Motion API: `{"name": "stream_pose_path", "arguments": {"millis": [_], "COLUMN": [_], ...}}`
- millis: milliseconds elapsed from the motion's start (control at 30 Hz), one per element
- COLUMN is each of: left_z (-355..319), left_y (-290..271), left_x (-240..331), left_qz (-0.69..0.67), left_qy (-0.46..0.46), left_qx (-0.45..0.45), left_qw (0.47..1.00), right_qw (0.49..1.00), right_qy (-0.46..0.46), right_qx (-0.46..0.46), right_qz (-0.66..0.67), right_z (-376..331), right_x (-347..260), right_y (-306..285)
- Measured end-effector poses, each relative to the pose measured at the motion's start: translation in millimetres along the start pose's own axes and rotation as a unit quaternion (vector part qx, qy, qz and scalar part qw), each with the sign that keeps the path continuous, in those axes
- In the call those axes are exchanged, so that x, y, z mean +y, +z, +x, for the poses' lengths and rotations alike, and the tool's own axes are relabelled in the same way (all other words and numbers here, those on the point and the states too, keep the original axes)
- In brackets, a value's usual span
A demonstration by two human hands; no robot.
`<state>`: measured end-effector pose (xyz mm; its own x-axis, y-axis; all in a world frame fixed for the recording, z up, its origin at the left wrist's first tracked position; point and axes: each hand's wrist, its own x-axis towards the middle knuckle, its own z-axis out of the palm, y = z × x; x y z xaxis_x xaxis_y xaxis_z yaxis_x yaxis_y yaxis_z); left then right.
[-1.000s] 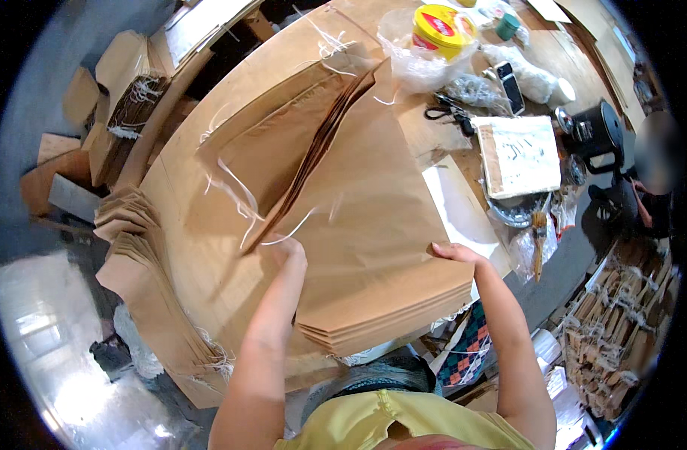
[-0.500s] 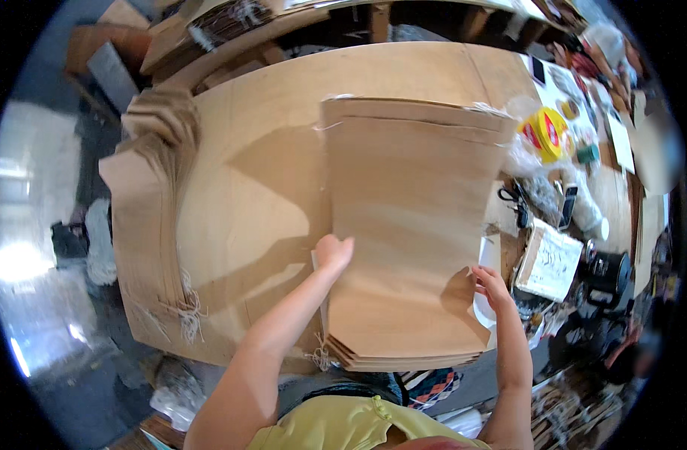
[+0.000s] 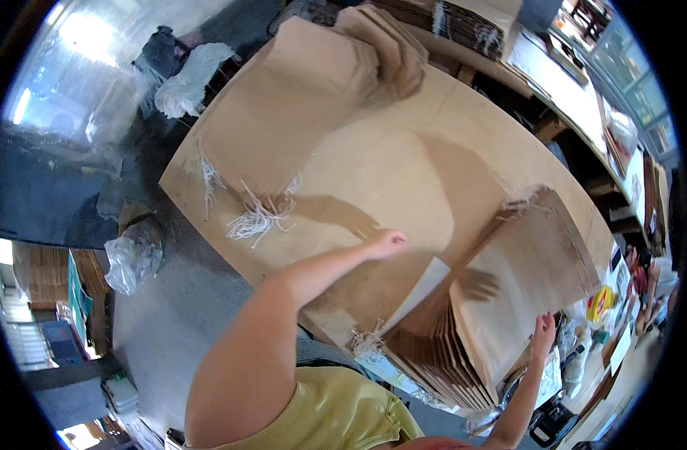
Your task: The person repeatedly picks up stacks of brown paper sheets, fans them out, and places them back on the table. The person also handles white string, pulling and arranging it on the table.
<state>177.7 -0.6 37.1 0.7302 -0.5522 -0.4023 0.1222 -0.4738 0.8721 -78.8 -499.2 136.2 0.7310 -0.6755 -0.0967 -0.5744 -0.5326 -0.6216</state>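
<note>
Brown kraft paper sacks (image 3: pixel 527 259) lie in a stack on the wooden table at my right, their layers fanned and slanted along the near left side. My left hand (image 3: pixel 388 241) hovers over bare tabletop left of this stack, fingers curled in, nothing visible in them. Beside the stack's right edge is my right hand (image 3: pixel 543 328), raised with fingers apart; its spread-finger shadow falls on the top sack. A white strip (image 3: pixel 420 295) pokes out under the stack's left side, near a bunch of white strings (image 3: pixel 367 339).
Another pile of brown sacks (image 3: pixel 283 105), with loose white strings (image 3: pixel 259 221), covers the table's far left. At the right are a yellow container (image 3: pixel 600 304) and assorted clutter. A clear plastic bag (image 3: pixel 133 259) hangs off to the left. Shelving (image 3: pixel 553 112) runs behind the table.
My view has turned to the left. The right stack's layers have become slanted and fanned out. My left hand has come away from the stack's left edge; my right hand remains by its right edge.
</note>
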Motion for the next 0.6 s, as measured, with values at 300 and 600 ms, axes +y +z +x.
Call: {"name": "stream_pose_path", "arguments": {"millis": [300,600], "left_z": [-85.3,-28.1], "left_y": [-404.1,-685.5], "left_x": [-113.4,-221.4], "left_qz": [0.157,0.085], "left_qy": [-0.036,-0.187], "left_qx": [0.399,0.331], "left_qw": [0.903,0.921], "right_qw": [0.923,0.852], "right_qy": [0.018,0.193], "right_qx": [-0.314,-0.356], "right_qz": [0.224,0.333], "right_z": [-161.6,-213.9], "right_x": [-299.8,-493.0], "right_y": [232.1,492.2]}}
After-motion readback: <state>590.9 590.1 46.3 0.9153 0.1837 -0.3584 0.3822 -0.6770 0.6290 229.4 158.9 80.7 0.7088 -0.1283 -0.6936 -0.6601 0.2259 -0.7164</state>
